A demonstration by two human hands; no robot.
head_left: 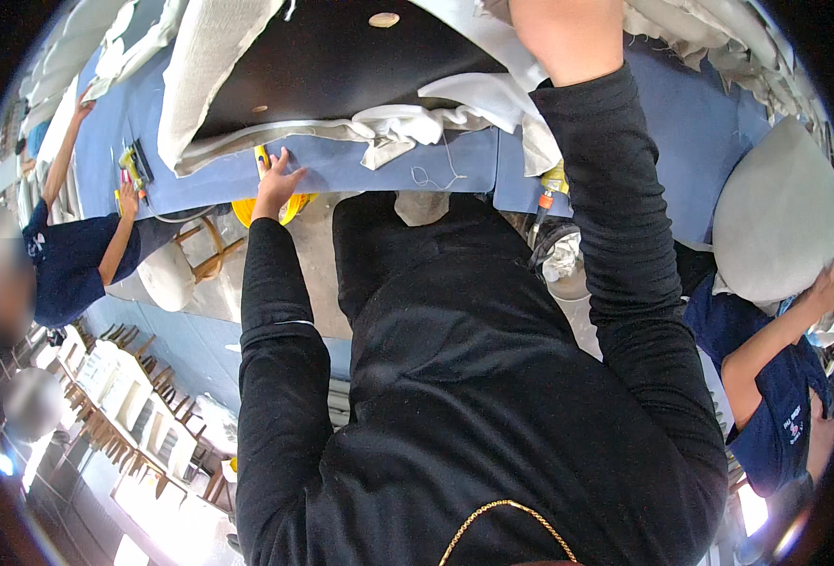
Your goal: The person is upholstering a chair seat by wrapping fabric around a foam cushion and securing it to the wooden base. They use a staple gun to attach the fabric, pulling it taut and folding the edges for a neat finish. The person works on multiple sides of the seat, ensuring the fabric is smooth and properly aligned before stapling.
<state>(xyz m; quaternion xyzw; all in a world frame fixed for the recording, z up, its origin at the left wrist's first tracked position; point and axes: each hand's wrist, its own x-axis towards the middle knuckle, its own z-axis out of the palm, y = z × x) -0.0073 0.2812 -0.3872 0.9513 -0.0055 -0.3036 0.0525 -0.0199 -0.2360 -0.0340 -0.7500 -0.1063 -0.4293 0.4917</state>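
A large upholstered piece with a black underside (341, 66) and pale grey fabric (211, 71) round its edges lies on the blue-covered worktable (341, 165). At the table's near edge is my left hand (277, 185), fingers spread, beside a slim yellow-handled tool (261, 156); it does not appear to grip the tool. My right hand (568, 38) reaches over the far right side of the piece, by its loose white fabric (478, 99). The top edge of the picture cuts off its fingers, so its hold is hidden.
A yellow air tool (554, 181) with an orange fitting sits by my right forearm. Yellow coils (245, 209) hang below the table edge. At left, a co-worker's hand (127, 200) is near a green staple gun (134, 165). Another person at right handles a grey cushion (780, 222).
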